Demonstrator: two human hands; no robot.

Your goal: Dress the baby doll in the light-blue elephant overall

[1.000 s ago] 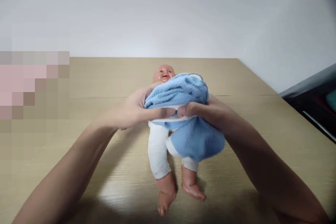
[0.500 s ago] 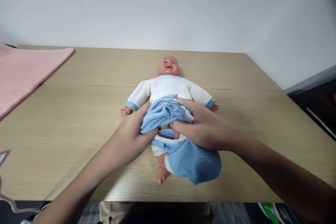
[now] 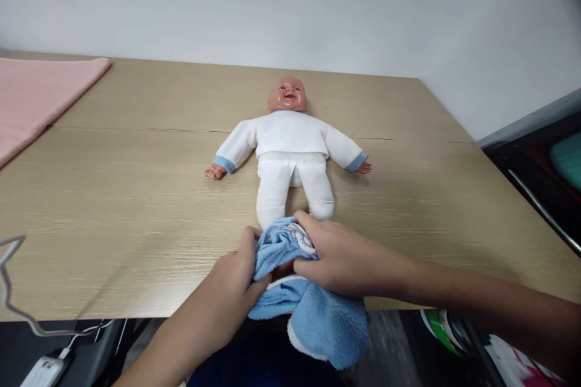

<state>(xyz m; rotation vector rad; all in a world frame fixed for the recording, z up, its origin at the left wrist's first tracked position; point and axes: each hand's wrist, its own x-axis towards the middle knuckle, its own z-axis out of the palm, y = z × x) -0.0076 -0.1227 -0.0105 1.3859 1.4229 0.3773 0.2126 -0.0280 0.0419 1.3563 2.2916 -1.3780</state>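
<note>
A baby doll [image 3: 291,133] lies on its back, arms spread, in a white top with blue cuffs; its white legs point toward me. At its feet, by the table's front edge, bunch blue fleece doll pants [image 3: 329,320] with white trim. My left hand [image 3: 236,278] is closed on the left side of the gathered cloth. My right hand [image 3: 333,254] grips the right side, beside a small printed patch. One pant leg dangles past the table edge. The doll's feet are hidden behind the cloth and my hands, so I cannot tell whether they are inside it.
A wooden table [image 3: 136,205] carries the doll. Pink cloth [image 3: 40,91] lies at the far left. A grey cable [image 3: 13,290] bends over the left front edge toward a white power strip [image 3: 45,372]. Dark furniture [image 3: 521,163] stands along the right.
Both hands have drawn the blue pants down from the doll's waist to its feet, toward me. The white legs now show. The view has tilted slightly.
</note>
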